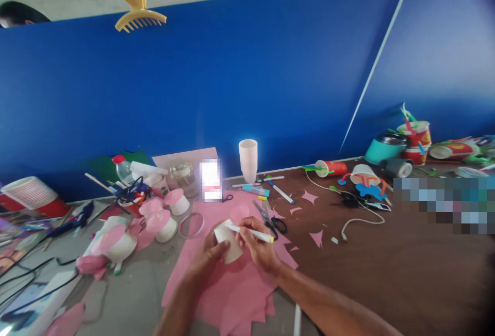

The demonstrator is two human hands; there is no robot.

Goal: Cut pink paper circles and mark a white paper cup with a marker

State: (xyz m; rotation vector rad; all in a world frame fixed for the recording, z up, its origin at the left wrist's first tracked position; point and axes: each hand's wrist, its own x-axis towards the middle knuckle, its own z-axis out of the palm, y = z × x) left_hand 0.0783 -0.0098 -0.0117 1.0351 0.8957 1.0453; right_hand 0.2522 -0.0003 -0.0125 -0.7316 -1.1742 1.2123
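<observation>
A white paper cup (231,245) is tilted in my left hand (212,248), whose fingers wrap round its side. Pinched in my right hand (257,245) is a white marker (258,234) with a yellow end; its other end meets the cup near the upper edge. Both hands are above overlapping pink paper sheets (216,300). Black-handled scissors (266,217) lie just beyond my right hand. A metal-coloured ring (192,225) rests left of the cup. Behind the hands stand white stacked cups (248,158).
Pink-topped white cups (162,222), a glass jar (184,177) and a glue gun (73,220) are at left. Pink scraps (309,197), a white cable (363,219), a fallen red cup (333,168) and a teal container (384,148) lie right. A blue partition (232,78) closes the back.
</observation>
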